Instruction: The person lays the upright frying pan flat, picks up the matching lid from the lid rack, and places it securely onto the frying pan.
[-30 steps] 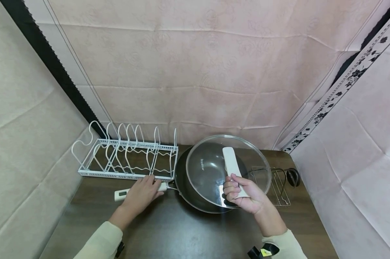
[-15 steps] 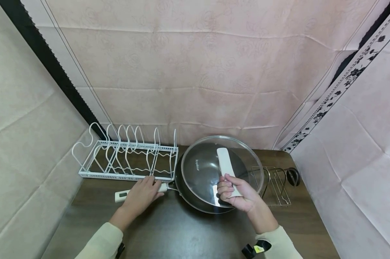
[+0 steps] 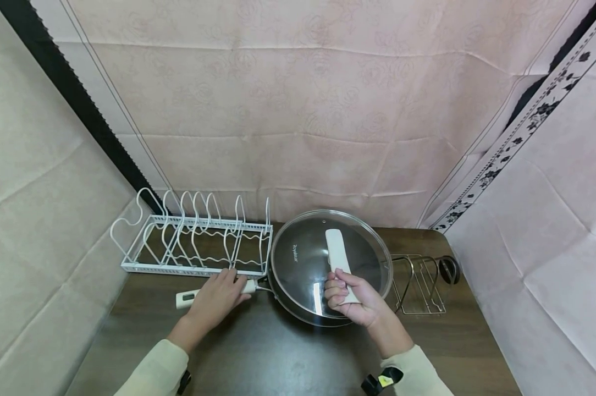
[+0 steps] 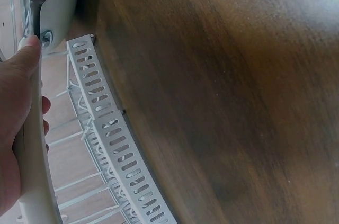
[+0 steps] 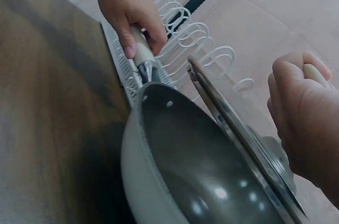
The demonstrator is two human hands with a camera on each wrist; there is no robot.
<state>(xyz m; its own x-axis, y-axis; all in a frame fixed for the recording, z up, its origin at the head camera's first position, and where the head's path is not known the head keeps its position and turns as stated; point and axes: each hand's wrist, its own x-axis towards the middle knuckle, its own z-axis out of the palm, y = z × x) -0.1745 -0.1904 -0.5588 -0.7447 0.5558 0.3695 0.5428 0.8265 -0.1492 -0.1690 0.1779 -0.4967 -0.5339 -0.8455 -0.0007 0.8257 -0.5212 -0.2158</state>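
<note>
My left hand [image 3: 216, 297] grips the white handle [image 3: 186, 299] of a deep frying pan [image 5: 183, 150], which stands on the table with a dark inside and a pale outside. Over it is a round glass lid [image 3: 298, 278] with a steel rim. The fingers of my right hand [image 3: 354, 297] curl round the lid's upright white handle [image 3: 335, 247]. In the right wrist view a gap shows between the lid's rim [image 5: 233, 128] and the pan's rim, so the lid is held above the pan. From the head view the lid hides most of the pan's inside.
A white wire dish rack [image 3: 174, 269] stands left of the pan, close behind my left hand. To the right is a small metal wire rack [image 3: 426, 314] with a black round part [image 3: 448, 270]. Fabric walls [image 3: 298, 110] enclose the wooden table [image 3: 258, 357] at the back and sides.
My right hand has carried the lid leftward, from partly over the right-hand wire rack to over the pan. The left hand and the pan have stayed in place.
</note>
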